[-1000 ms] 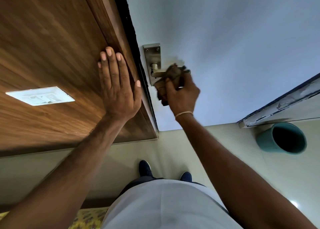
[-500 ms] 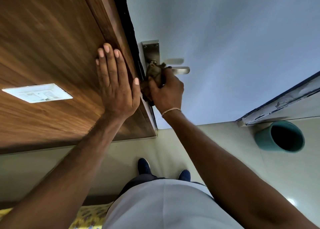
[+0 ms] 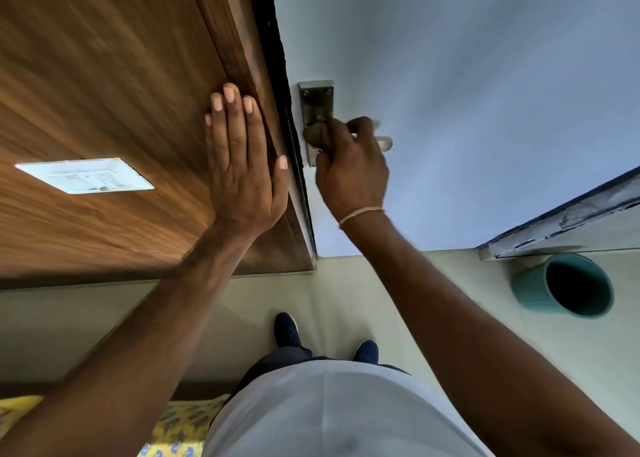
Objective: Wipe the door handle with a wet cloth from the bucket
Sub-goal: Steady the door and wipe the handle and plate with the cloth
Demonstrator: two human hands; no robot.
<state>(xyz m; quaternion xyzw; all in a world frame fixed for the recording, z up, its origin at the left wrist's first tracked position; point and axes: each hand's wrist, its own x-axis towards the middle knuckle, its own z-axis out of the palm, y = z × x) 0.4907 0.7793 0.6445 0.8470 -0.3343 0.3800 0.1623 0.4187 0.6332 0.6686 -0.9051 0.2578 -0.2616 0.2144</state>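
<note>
A metal door handle [image 3: 383,144] with a tall back plate [image 3: 317,98] is fixed to the pale blue door [image 3: 467,93]. My right hand [image 3: 351,171] is closed around a brown cloth [image 3: 316,135], pressing it on the lever where it meets the plate. Only the lever's tip shows past my fingers. My left hand [image 3: 242,165] lies flat, fingers spread, on the wooden frame [image 3: 239,51] beside the door edge. The teal bucket [image 3: 562,285] stands on the floor at the right.
A white switch plate [image 3: 85,175] sits on the wood panel [image 3: 104,75] at the left. A worn door sill [image 3: 561,219] runs behind the bucket. My blue shoes [image 3: 285,328] stand on the pale floor. Yellow patterned fabric [image 3: 180,425] lies at the bottom left.
My right hand slid the cloth along the lever from its middle to the plate end and stays there, a little lower. The left hand has stayed flat on the frame.
</note>
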